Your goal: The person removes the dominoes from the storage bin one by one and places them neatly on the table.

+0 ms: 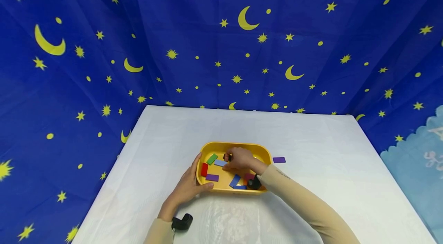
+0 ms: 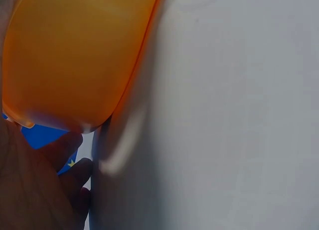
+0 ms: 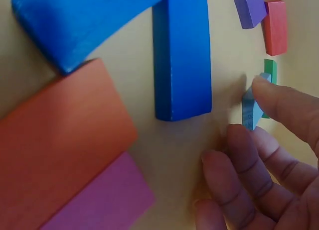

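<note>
A yellow tray (image 1: 238, 144) stands on the white table with several coloured blocks in it. My left hand (image 1: 188, 184) holds the tray's left near corner, thumb along the near rim and fingers at the left end. In the left wrist view the fingers (image 2: 52, 165) lie beside the outer wall. My right hand (image 1: 240, 158) reaches inside, thumb and fingertips spread around one end of a light blue block (image 1: 220, 163); firm contact cannot be made out. Close by lie a green block (image 1: 212, 159), a red block (image 1: 204, 169) and a purple block (image 1: 212, 177).
Blue blocks (image 3: 189, 60), an orange-red block (image 3: 65, 150) and a pinkish-purple block (image 3: 107, 195) occupy the tray's right part, partly under the right wrist camera (image 1: 254, 182). Another purple block (image 1: 278, 160) lies on the table right of the tray. Blue star-printed cloth (image 1: 207, 36) surrounds the table.
</note>
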